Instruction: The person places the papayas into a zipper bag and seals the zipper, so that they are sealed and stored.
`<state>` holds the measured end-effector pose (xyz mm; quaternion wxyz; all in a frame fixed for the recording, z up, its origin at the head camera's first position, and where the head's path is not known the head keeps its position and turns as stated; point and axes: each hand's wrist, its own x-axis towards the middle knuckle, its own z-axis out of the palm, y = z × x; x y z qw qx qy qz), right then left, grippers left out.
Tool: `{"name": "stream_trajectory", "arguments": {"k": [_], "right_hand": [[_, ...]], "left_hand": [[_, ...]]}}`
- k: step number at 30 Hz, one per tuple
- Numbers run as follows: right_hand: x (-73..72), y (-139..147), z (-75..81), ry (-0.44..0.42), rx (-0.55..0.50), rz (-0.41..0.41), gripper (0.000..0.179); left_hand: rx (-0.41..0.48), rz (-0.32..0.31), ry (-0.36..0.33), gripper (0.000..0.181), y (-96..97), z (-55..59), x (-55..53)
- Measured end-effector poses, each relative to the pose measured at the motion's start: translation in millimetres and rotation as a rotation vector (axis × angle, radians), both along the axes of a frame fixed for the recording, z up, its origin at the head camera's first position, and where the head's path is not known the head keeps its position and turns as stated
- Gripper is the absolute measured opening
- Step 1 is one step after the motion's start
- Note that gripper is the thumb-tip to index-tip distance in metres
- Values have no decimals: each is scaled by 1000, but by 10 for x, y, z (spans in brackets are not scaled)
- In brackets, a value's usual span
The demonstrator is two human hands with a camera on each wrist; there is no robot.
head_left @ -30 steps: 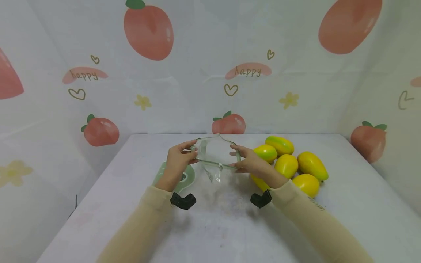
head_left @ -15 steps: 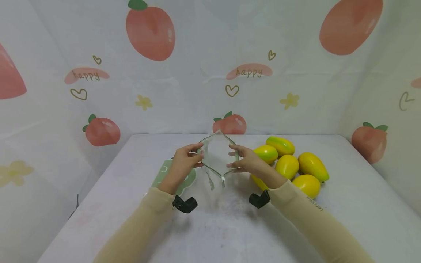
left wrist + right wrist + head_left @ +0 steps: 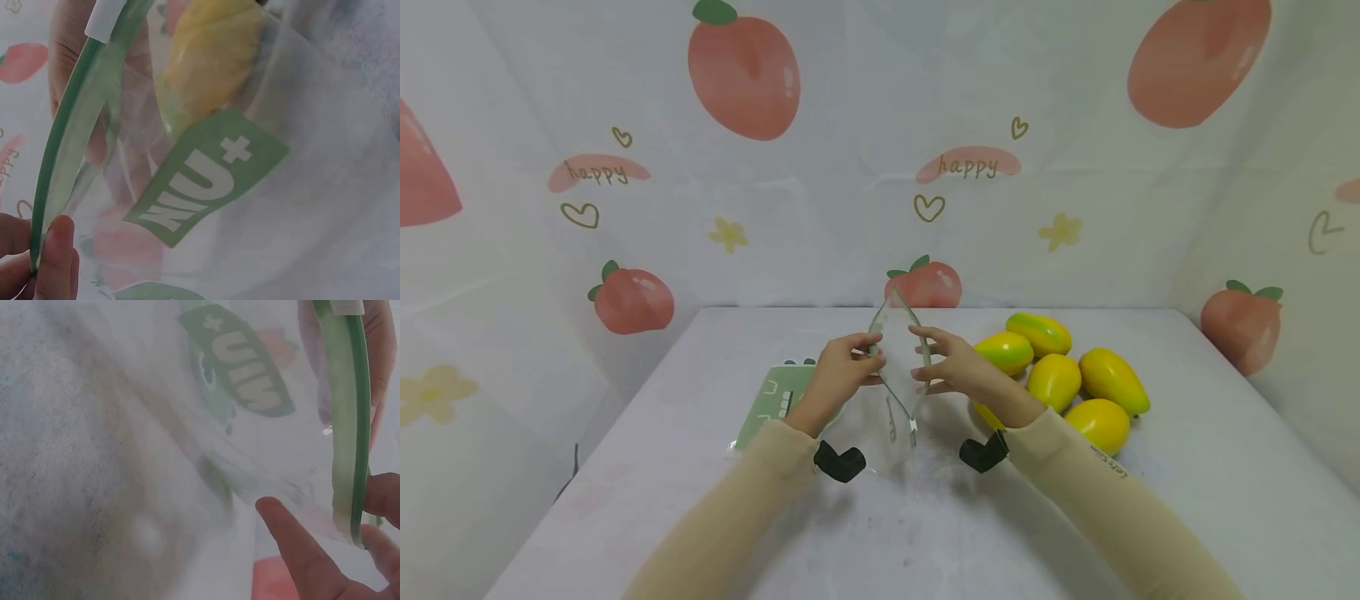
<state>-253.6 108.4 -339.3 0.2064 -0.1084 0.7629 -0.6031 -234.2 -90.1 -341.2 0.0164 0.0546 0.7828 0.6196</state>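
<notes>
A clear zip bag with a green zip strip, a white slider and a green printed label hangs above the table, its mouth held apart in a narrow diamond. My left hand pinches the left edge of the mouth between thumb and fingers. The right hand grips the opposite edge, fingers on both sides of the strip; one finger points out along the film. No contents show inside the bag.
Several yellow-green mangoes lie right of the hands, partly behind the right forearm. To the left, a flat green piece with a cartoon shape lies partly behind the left hand. A printed cloth backdrop stands behind the table.
My left hand has moved right and the right hand slightly left, so the bag's mouth has gone from wide to narrow and tall. More of the green piece shows.
</notes>
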Motion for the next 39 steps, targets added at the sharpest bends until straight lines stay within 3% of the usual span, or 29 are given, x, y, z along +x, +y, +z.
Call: {"name": "stream_trajectory", "arguments": {"k": [9,14,22,28,33,39], "right_hand": [[31,12,19,-16,8,4,76],[13,3,-13,-24,6,5,75],[-14,21,-77,-120,-108,-10,77],[-14,0,-85,-163,-165,-23,73],[-1,-53,-83,-160,-164,-21,71],[0,-45,-104,-152,-150,-15,70]], "left_hand": [[-29,-1,-10,41,17,-39,-46],[13,17,16,39,-4,-7,-39],[176,103,88,43,-255,285,-8],[255,114,52,47,-470,437,38],[248,84,87,44,-484,427,62],[126,39,100,35,-372,276,39]]}}
